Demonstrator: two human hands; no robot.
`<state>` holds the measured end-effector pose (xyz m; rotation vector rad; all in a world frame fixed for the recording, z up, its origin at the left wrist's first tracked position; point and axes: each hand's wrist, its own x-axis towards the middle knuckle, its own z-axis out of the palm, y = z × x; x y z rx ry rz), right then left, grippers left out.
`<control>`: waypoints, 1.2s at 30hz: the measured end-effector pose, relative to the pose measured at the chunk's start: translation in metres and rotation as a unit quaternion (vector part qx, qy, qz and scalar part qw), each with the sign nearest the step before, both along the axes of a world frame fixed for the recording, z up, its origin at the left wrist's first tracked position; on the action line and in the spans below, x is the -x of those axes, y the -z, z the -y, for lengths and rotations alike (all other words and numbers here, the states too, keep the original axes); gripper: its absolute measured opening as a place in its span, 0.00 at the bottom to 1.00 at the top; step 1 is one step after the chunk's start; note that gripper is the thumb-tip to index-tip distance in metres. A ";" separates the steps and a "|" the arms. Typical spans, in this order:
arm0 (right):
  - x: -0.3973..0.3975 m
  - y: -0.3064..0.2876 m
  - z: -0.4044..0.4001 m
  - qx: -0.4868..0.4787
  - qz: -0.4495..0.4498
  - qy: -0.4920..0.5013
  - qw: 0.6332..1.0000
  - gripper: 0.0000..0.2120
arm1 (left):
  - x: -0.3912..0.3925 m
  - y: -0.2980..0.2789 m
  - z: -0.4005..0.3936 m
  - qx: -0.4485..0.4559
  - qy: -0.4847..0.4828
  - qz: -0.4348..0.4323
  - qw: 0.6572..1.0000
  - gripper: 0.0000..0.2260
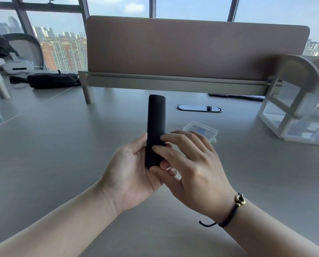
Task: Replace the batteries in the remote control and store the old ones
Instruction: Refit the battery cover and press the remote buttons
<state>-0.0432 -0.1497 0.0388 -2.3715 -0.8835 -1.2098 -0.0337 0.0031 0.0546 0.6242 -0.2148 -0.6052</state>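
A slim black remote control is held above the grey desk, its plain back side facing me and its far end pointing away. My left hand grips its lower end from the left and underneath. My right hand comes in from the right, fingers laid across the lower back of the remote and thumb under its end. A small clear plastic box with something blue inside lies on the desk just behind my right hand. No loose batteries are visible.
A brown divider panel on metal legs crosses the back of the desk. A clear drawer unit stands at the right. A black pouch and a white headset lie far left. An oval cable port sits mid-desk.
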 end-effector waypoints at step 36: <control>-0.031 0.018 0.028 0.032 -0.403 0.082 0.911 0.31 | -0.044 0.003 -0.066 -0.914 -0.176 0.237 0.280 0.17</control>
